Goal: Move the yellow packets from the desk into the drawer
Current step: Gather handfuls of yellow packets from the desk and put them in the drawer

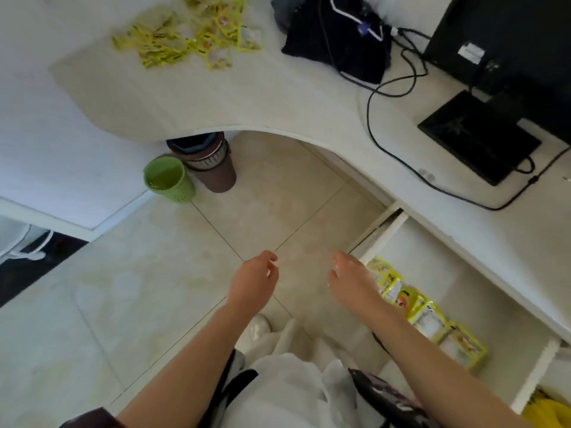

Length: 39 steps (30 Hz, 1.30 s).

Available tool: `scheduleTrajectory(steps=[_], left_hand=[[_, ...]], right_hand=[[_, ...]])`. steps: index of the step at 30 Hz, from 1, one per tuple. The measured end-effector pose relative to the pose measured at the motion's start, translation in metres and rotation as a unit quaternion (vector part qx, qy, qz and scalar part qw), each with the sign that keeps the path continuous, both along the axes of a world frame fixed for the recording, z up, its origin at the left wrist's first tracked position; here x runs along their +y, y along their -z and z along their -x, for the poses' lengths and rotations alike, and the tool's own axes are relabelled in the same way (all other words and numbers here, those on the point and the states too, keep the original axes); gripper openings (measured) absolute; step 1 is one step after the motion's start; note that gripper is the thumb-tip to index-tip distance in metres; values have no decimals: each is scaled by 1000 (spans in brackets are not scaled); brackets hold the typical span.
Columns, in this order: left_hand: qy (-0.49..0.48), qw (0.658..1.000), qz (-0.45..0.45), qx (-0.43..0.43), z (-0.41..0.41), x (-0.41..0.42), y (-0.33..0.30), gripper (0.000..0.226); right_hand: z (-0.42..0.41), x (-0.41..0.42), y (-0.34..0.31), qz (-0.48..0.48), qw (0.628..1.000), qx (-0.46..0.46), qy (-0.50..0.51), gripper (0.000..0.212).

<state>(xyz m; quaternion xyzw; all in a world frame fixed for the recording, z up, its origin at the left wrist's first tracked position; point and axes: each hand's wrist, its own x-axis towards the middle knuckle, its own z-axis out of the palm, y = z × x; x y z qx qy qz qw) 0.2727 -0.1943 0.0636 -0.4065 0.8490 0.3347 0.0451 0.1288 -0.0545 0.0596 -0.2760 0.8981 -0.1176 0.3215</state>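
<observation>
A loose pile of yellow packets (188,35) lies on the far left end of the white desk (247,100). Several more yellow packets (429,319) rest in a row inside the open white drawer (432,264) under the desk at the right. My left hand (253,282) hovers over the floor, empty, with fingers loosely curled and apart. My right hand (352,279) is just left of the drawer's front corner, also empty with fingers apart, partly covering the nearest packet in the drawer.
A green bin (168,179) and a brown bin (210,162) stand on the tiled floor under the desk edge. A black bag (336,35), cables (386,149), a black monitor (506,41) and its base (479,140) occupy the desk's right part.
</observation>
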Motion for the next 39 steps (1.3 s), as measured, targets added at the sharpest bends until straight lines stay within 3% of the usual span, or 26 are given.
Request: scheduleTrajectory(steps=[14,26,39], left_hand=[[-92,995,4,24,-39,-203,-17,24],[-130,988,67,41,48,-403,-44,22],[-136,990,38,11,141,-592,-33,24]], right_hand=[[-34,-220,-19,68,995,-1,-77,37],[70,-431,-46,142,981,22,-128,37],[184,-610,-48,101,989,-3,-105,36]])
